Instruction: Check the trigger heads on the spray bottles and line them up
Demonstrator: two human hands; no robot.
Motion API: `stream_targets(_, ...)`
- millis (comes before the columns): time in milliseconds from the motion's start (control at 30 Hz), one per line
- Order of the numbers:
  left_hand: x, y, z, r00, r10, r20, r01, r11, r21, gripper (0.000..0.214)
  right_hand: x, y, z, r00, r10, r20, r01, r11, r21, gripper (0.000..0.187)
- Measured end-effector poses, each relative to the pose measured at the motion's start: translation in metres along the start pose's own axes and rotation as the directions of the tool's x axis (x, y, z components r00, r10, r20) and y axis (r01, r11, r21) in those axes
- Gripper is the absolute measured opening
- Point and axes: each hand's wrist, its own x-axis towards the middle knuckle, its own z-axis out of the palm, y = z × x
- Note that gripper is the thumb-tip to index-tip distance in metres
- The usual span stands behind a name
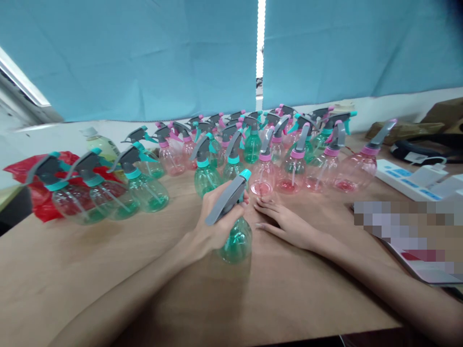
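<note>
My left hand [213, 212] is wrapped round the neck of a green spray bottle [236, 241] with a grey trigger and teal nozzle, which stands on the wooden table [108, 270] in front of me. My right hand [282, 219] lies flat on the table just right of that bottle, fingers stretched out toward it, holding nothing. Behind both hands stand several green spray bottles [206, 173] and pink spray bottles [262, 176] in rows.
A red plastic bag [39, 193] lies at the far left behind three green bottles. A drink bottle [99, 142] stands behind them. A white power strip [408, 180] and cables sit at right. Blue curtains hang behind.
</note>
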Motion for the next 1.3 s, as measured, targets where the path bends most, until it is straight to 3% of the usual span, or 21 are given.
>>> stream_targets(267, 0.001, 0.001, 0.000, 1.000, 0.000, 0.006, 0.000, 1.000, 0.001, 0.006, 0.000, -0.001, -0.001, 1.000, 0.008, 0.008, -0.008, 1.000, -0.001, 0.066)
stream_targets(600, -0.003, 0.001, 0.001, 0.999, -0.047, -0.026, 0.047, 0.999, 0.006, 0.021, 0.000, 0.001, 0.001, 1.000, 0.014, 0.004, -0.014, 1.000, 0.015, 0.065)
stream_targets(800, -0.007, -0.009, 0.004, 0.997, -0.011, -0.074, 0.016, 0.998, 0.065, 0.002, 0.000, 0.000, -0.001, 1.000, 0.009, 0.015, -0.009, 1.000, -0.012, 0.066)
stream_targets(1300, -0.003, -0.003, 0.004, 0.999, -0.014, -0.049, 0.015, 1.000, 0.022, 0.011, 0.000, 0.001, 0.000, 1.000, -0.002, -0.011, 0.002, 1.000, -0.001, 0.063)
